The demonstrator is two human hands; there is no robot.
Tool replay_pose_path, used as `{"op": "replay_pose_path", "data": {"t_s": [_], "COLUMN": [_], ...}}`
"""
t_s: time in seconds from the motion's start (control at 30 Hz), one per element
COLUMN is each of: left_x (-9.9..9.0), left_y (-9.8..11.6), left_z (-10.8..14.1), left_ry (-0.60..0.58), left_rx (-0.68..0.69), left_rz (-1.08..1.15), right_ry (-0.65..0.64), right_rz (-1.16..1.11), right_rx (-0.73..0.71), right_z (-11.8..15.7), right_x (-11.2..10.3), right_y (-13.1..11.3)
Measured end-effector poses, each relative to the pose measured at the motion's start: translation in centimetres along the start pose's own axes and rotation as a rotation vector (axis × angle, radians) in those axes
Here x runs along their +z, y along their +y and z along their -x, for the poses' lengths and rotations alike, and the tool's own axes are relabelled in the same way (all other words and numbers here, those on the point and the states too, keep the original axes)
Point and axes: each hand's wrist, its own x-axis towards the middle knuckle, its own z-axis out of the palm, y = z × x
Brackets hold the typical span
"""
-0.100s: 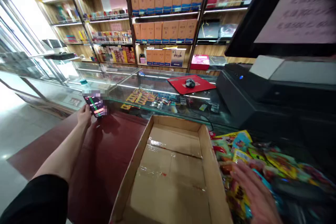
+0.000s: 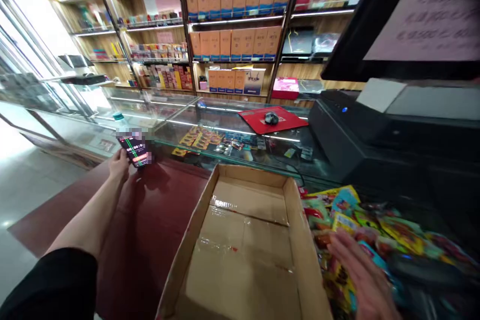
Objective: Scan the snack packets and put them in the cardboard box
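Note:
My left hand (image 2: 119, 164) is stretched far out at the left, its fingers closed on the edge of a phone (image 2: 135, 151) with a lit timer screen. The phone is held upright above a dark red surface (image 2: 161, 215). At the lower right, my right hand (image 2: 356, 270) has its fingers stretched out, over or beside a heap of colourful snack packets (image 2: 401, 232); nothing shows in it. Between my hands lies a shallow cardboard box (image 2: 243, 240) with nothing inside, its near end cut off by the frame.
Behind the box runs a glass counter (image 2: 172, 135) with small packets under the glass. A black mouse (image 2: 271, 118) rests on a red mat (image 2: 255, 122). A black machine with a screen (image 2: 360, 135) stands at the right. Shelves of orange boxes (image 2: 234, 45) line the back.
My left hand and the phone have shifted very slightly left. My right hand is almost where it was.

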Motion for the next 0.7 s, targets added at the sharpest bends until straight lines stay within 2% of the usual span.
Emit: {"op": "replay_pose_path", "data": {"t_s": [0.1,0.23,0.5,0.7], "left_x": [0.3,0.6,0.5,-0.6], "left_y": [0.4,0.9,1.8,2.4], "left_z": [0.0,0.2,0.9,1.2], "left_ry": [0.057,0.101,0.095,0.02], "left_rx": [-0.078,-0.098,-0.086,-0.057], "left_rz": [0.069,0.11,0.068,0.004], "right_ry": [-0.012,-0.03,-0.023,-0.022], "right_rz": [-0.001,0.006,0.025,0.008], "right_rx": [-0.004,0.0,0.022,-0.015], "right_z": [0.1,0.3,0.2,0.3], "right_x": [0.2,0.3,0.3,0.1], "right_y": [-0.1,0.0,-0.7,-1.1]}}
